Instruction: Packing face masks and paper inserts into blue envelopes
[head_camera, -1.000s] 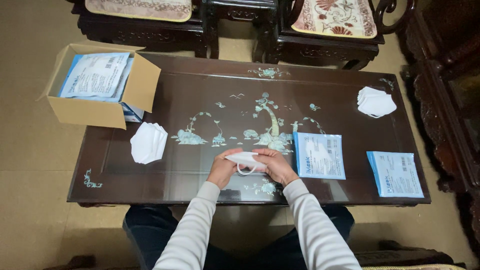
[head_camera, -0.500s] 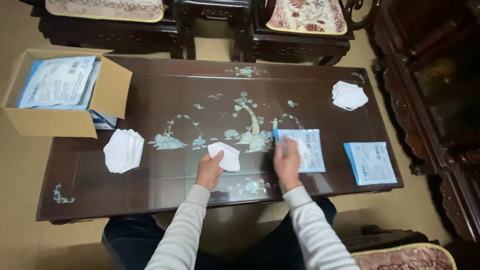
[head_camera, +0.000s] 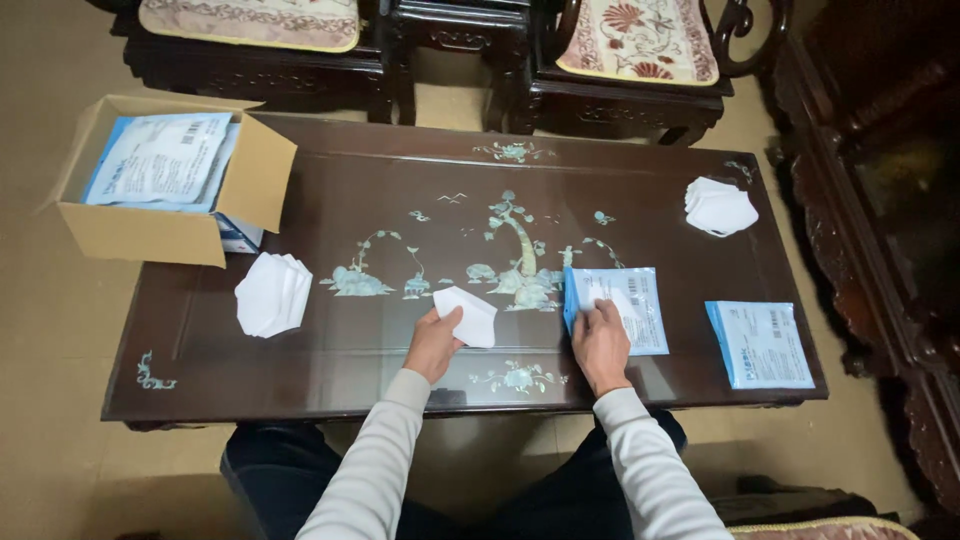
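Nearest the camera, two pale-sleeved forearms reach up from dark trousers over the near edge of the worktop (head_camera: 330, 365), a dark lacquered table with pale inlay of trees and birds. The left hand (head_camera: 432, 345) holds a folded white mask (head_camera: 468, 316), fingers closed on its near left corner. The mask lies low over the worktop near the middle, its long axis running from near left to far right, its pointed end toward the right. The right hand (head_camera: 601, 345) rests flat on a blue-and-white pouch (head_camera: 625, 300), fingers spread narrow and pressing on its near left part, gripping nothing. The pouch lies flat just right of the mask, apart from it, its long axis running away from the person.

To the right, well apart, a second pouch (head_camera: 760, 343) lies flat near the right edge. To the left, a fanned stack of masks (head_camera: 272, 294) sits near the left end. Nothing lies between the hands and these piles.

Farther off, a cardboard box (head_camera: 140, 235) overhangs the far left corner, open, with flat blue-and-white packs (head_camera: 165, 160) inside; a small box (head_camera: 238, 235) peeks out beside it. At the far right another pile of masks (head_camera: 719, 207) rests. Beyond the worktop stand dark carved chairs with patterned cushions (head_camera: 640, 40)
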